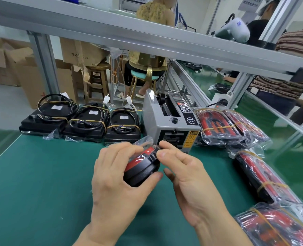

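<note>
A: So, what is the left hand (117, 174) doing?
B: It holds a round black and red thing (141, 167). Its fingers curl over the top and its thumb sits under the front edge, so the grip is tight.
A: And the right hand (188, 176)?
B: Its thumb and first finger are pinched together on the top rim of the round thing. The other fingers are loosely curled.
A: Is the round thing bare?
B: No. It sits in a clear bag (144, 142). The crinkly end of the bag sticks up behind the fingers.
A: Where is it?
B: Held over the green mat (40, 183), near the middle of the table.
A: What is just behind it?
B: A grey machine (166, 125) with a black knob and a yellow sticker. It stands on the mat right past the hands.
A: And left of the machine?
B: Three black boxes (86, 132) in a row, each with a black cable (58, 103) looped on top.
A: And on the right?
B: Bagged packs (221, 125) of red and black things, tied with yellow rubber bands (218, 129). They lie in a line down to the near right corner.
A: Farther back?
B: A silver metal bar (147, 41) crosses over the table. Behind it are brown cardboard boxes (5, 63), a wooden stool (98, 80) and a person (152, 13) sitting with their back to us.
</note>
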### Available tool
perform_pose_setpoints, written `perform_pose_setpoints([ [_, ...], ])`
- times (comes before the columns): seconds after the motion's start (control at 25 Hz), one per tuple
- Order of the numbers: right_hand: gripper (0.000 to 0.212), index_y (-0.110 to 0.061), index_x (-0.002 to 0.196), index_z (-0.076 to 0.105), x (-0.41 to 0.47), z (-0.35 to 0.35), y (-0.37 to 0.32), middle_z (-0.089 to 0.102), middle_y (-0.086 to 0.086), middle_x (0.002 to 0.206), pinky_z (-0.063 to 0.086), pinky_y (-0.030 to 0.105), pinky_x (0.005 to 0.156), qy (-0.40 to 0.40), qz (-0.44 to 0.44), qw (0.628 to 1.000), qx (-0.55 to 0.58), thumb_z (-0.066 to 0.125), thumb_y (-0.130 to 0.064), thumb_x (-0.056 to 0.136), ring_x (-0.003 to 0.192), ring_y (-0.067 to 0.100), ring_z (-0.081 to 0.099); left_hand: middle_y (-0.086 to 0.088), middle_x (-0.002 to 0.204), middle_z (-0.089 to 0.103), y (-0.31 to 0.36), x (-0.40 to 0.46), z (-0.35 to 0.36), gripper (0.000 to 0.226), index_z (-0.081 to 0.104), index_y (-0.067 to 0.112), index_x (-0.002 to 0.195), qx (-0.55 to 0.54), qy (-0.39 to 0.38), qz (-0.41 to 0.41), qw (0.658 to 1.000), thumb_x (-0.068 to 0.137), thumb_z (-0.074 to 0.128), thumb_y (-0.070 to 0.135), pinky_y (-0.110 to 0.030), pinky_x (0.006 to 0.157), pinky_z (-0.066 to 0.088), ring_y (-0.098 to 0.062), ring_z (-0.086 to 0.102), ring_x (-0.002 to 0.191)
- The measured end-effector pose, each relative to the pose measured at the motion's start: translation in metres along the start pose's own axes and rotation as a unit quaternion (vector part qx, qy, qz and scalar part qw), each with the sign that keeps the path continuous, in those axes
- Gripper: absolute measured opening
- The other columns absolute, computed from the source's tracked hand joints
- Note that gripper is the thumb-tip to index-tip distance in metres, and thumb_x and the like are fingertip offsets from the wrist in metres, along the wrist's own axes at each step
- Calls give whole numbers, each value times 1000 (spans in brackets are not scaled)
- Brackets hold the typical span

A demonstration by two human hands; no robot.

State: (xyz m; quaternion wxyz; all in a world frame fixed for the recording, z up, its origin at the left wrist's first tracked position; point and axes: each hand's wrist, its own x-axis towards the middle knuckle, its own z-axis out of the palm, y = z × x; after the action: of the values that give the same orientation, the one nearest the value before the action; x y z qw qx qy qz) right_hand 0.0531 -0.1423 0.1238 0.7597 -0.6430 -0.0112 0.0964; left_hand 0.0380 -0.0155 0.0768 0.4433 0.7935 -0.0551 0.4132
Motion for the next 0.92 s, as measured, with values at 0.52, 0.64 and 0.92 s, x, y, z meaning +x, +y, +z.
perform_pose_setpoints([
  [0.52, 10, -15, 64, 74, -3, 0, 0, 62, -9, 115, 35, 30, 98, 18, -6, 1000, -9, 75, -25, 65, 109, 3, 53, 20, 112, 52, 3, -3, 6, 43, 58, 31, 103, 1, 18, 10, 1000, 66, 71, 47, -44, 80, 48, -16, 53, 100],
  [0.64, 14, -15, 67, 76, -1, -1, 0, 64, -11, 114, 34, 32, 98, 7, 2, 1000, 3, 70, -27, 63, 120, 7, 52, 24, 109, 51, 3, -2, 6, 42, 57, 31, 102, 4, 17, 9, 1000, 66, 71, 48, -42, 80, 48, -14, 52, 99],
  [0.92, 13, -15, 64, 74, -1, -2, -2, 63, -13, 113, 35, 33, 100, 0, -2, 1000, -8, 71, -27, 64, 120, 6, 52, 18, 103, 50, 2, -2, 8, 42, 64, 20, 99, 18, 26, 15, 999, 67, 71, 45, -45, 78, 48, -18, 53, 95],
])
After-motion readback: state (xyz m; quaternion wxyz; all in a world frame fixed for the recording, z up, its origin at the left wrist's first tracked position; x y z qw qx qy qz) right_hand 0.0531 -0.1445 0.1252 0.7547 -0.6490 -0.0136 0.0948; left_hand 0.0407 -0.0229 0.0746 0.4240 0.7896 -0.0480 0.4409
